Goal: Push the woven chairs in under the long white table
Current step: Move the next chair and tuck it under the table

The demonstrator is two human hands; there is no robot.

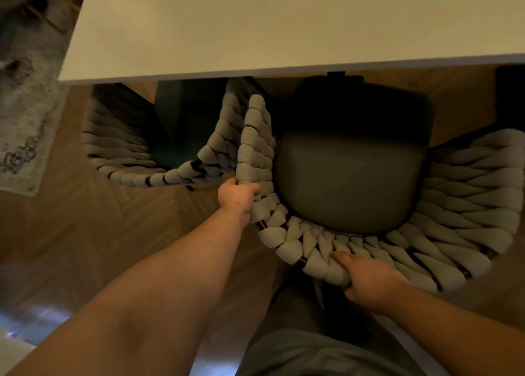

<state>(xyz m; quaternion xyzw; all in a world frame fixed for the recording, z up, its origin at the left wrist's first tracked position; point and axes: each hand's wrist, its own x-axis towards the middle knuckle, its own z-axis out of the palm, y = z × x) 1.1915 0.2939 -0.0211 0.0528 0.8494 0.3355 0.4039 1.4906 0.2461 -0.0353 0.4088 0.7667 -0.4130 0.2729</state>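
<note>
1. Woven chair (349, 182): stands on the wooden floor (85, 233) facing the white bench (255, 20). Its seat front is at the bench edge, while most of the cushion and the curved back are out in the open.
2. Neighbouring chair (133, 154): stands to the left and is set deeper under the bench. Its near arm is just beside the first chair's left arm; whether they touch cannot be told.
3. Left hand (237, 195): the grip is curled round the woven rim of the left arm, with the fingers folded over the top.
4. Right hand (369, 282): the grip clasps the back rim, with the thumb lying on the weave and the fingers tucked beneath.
5. Step in hand (judged): sliding this chair forward under the bench.
6. Technique: push evenly through both hands, low and level, so the legs glide and do not tip.
7. Steering: keep the travel straight or a shade rightward, since the left arm is crowded by the neighbour and the weaves could catch.
8. Hazard: the left fingers lie over the rim and would probably be pinched if the arm meets the bench edge, so shift that grip rearward first.
</note>
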